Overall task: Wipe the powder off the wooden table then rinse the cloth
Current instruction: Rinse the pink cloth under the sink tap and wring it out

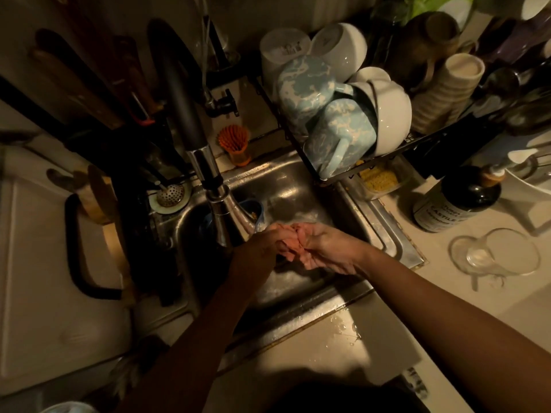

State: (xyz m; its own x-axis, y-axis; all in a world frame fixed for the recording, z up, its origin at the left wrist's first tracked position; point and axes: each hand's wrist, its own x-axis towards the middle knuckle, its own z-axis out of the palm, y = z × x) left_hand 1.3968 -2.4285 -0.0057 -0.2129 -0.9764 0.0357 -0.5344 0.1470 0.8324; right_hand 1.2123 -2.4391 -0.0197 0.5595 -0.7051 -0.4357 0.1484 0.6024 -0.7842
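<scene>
Left hand [261,243] and right hand [328,248] clamp the bunched cloth [288,245] over the sink [298,180] — faucet [229,217] at nine o'clock, for rinsing.

The faucet [229,216] crowds the sink's [286,180] left, the dish rack [334,177] overhangs its far right; the near side lies open.

You've got a packed dish rack [423,138] hanging over the sink's [298,186] back right corner, with two marbled blue mugs [340,132] tipped against some white bowls [390,111]. An orange brush [234,141] stands behind the sink beside the faucet [205,162], with a small metal strainer [170,195] to the left. On the surface [432,263] to your right, a dark soap bottle [459,201] stands near a clear glass [498,254] lying on its side.
</scene>
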